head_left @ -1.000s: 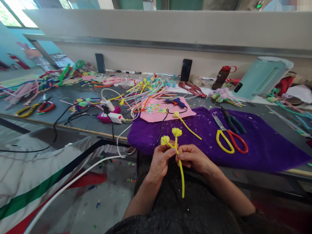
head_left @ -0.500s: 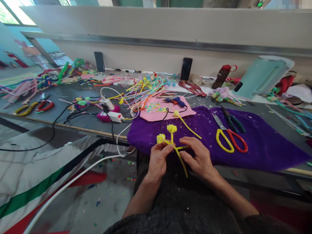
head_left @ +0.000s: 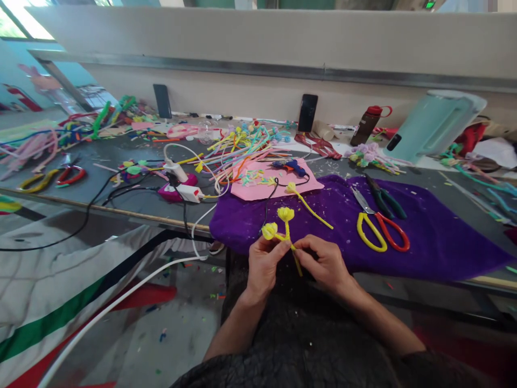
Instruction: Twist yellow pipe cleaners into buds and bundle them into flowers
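My left hand pinches yellow pipe-cleaner flowers where their stems cross. Two fluffy yellow heads stick up above the fingers, one to the left and lower. My right hand is closed on a stem just right of that crossing, fingertips close to the left thumb. A stem end points down between the hands. Beyond them, a single yellow pipe-cleaner flower lies across the purple cloth and the edge of a pink sheet. Scissors with yellow and red handles lie right of my hands.
Dark-handled pliers lie beside the scissors. On the pink sheet rests a blue glue gun. Left are a power strip and a white cable. Pipe cleaners, a phone and a bottle stand or lie behind.
My right hand has moved left to the stem crossing and its fingers have closed. The sideways stem is now hidden in its grip. The left hand keeps its hold.
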Tool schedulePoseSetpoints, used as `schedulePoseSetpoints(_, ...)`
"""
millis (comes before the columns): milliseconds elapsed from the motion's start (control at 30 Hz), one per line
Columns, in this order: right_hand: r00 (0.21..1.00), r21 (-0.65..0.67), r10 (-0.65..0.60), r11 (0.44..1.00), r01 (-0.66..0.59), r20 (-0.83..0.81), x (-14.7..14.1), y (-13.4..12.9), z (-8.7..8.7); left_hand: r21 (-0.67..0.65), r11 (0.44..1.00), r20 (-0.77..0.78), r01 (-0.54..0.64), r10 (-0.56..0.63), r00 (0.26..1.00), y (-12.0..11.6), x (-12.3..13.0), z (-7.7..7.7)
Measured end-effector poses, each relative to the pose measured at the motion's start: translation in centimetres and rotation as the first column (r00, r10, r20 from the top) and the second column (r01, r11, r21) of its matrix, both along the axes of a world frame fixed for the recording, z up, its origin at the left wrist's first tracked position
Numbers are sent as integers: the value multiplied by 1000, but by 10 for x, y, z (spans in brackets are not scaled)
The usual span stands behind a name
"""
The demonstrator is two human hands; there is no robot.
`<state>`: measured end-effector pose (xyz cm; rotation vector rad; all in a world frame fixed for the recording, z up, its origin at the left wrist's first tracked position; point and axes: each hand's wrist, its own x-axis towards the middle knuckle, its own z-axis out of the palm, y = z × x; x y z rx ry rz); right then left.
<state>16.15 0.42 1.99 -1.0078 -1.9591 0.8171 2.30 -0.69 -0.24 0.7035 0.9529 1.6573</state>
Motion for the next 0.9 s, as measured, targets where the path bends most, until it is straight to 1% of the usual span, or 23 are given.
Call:
schedulePoseSetpoints(67,994,-192,12,981,-33,-110,0,0,1,0,1000,-6,12,-12,1000,0,0,0)
schedulePoseSetpoints(133,980,-334,16,939,-84,-200,-1,1,1,1,1000,-14,19,-19,1000,-1,0,0)
schedulePoseSetpoints(167,972,-377,15,920,-105,-234,-1,2,0,2,1000,-19,21,-21,1000,0,0,0)
schedulePoseSetpoints(233,963,-411,7,903,-122,-270,-2,3,-2,-3,1000,-31,32,-32,999,0,-1,-1)
schedulePoseSetpoints(333,972,-374,-7,924,-84,-235,-3,4,-5,-17,998,-54,57,-57,997,0,-3,0)
schedulePoseSetpoints(467,993,-199,-59,979,37,-103,-3,4,-7,-25,997,-113,78,-81,990,-3,-4,5)
schedulePoseSetpoints(567,996,-77,-84,994,81,-39,-2,3,-6,-34,996,-171,86,-90,981,-5,-3,8)
schedulePoseSetpoints(633,996,-49,-90,995,88,-27,-2,2,-6,-41,996,-195,80,-87,977,-5,-3,9)
schedulePoseSetpoints(700,995,-57,-92,994,89,-38,-1,3,-6,-46,996,-200,78,-86,976,-5,-2,9)
schedulePoseSetpoints(767,995,-99,-75,993,68,-66,-1,3,-7,-47,996,-184,82,-89,979,-5,-3,8)
schedulePoseSetpoints(900,987,-246,12,968,-51,-158,1,3,-9,-16,993,-70,121,-121,990,-6,-4,4)
